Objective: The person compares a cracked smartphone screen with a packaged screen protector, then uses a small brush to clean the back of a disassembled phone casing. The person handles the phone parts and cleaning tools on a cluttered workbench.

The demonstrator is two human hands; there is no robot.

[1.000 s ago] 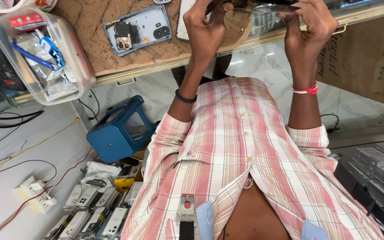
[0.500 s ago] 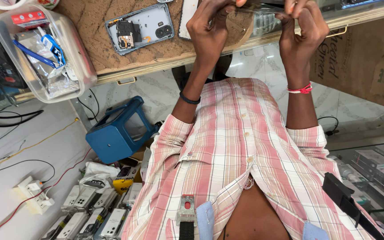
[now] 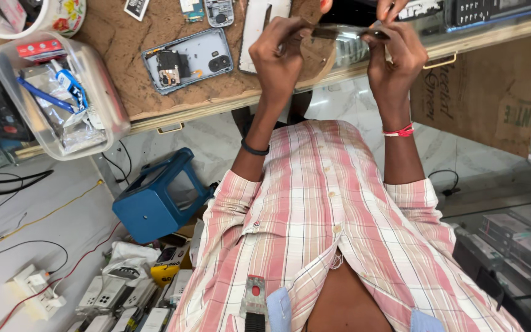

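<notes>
- Both hands are sitting lower in view than half a second ago, bringing more of the workbench into sight beyond them, its wood edge (image 3: 216, 109) just under the wrists.
- Left hand (image 3: 281, 52) is pinching one end of a thin dark phone panel (image 3: 339, 32), fingers closed on it.
- Right hand (image 3: 394, 55) is gripping the other end, so the work is continuing.
- Panel is showing edge-on, glossy, level between the hands.
- An opened grey phone back (image 3: 188, 61) is lying left of the left hand.
</notes>
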